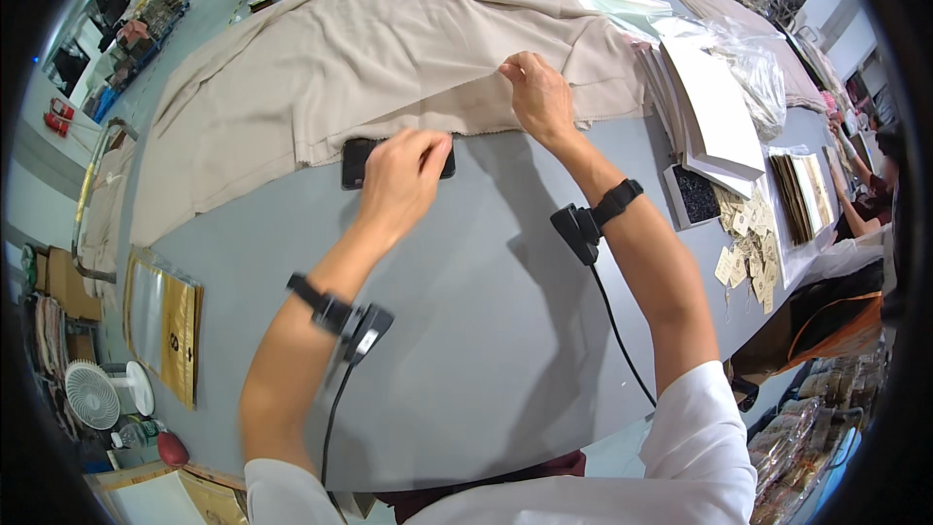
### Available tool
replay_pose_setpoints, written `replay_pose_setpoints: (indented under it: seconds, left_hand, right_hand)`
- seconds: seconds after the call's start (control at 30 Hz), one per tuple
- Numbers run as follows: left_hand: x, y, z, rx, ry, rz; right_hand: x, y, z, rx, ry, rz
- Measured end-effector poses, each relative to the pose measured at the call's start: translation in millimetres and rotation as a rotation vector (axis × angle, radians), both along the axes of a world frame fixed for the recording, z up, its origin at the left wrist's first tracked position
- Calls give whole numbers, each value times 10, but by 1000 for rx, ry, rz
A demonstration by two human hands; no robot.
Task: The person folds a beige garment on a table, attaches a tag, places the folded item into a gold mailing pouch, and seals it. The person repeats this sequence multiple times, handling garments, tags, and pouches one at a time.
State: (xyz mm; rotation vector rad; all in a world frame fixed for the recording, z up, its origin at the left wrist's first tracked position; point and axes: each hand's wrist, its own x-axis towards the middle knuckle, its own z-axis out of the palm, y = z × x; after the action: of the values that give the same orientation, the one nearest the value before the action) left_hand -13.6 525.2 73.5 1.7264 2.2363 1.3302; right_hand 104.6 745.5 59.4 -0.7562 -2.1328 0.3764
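Note:
A beige cloth [408, 36] with a fine stitched edge lies spread in soft folds over the far half of the grey table [452, 321]. My right hand [541, 95] pinches the near edge of its upper layer between thumb and fingertips, lifting it a little. My left hand [404, 179] is blurred, with its fingers curled, in front of a black phone [357, 159] by the cloth's near edge. It partly hides the phone, and whether it grips anything is unclear. Black straps with small devices and cables sit on both forearms.
At the right stand a stack of white card sheets [711, 109], a small box of dark bits [696, 193], loose hang tags [751, 233] and a clear plastic bag [754, 80]. Gold-and-clear packaging bags [164, 328] lie left. Another person's arm [845, 189] shows far right.

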Motion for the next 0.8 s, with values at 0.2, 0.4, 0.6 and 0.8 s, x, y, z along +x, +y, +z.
replay_pose_setpoints:
  seconds: [0.2,0.4,0.6,0.8]
  left_hand:
    - [-326,883,-182,-354,129,258]
    - [-487,1088,-182,-564,194,210]
    - [-523,1126,-136,-289,-36,224]
    - [-565,1112,-71,-226,-122,97]
  right_hand:
    - [26,51,25,-242,119,140]
    - [104,72,-63,-329,81,174]
    - [183,-31,-187,-154,-24,254]
    - [259,7,-226,-122,107,100]
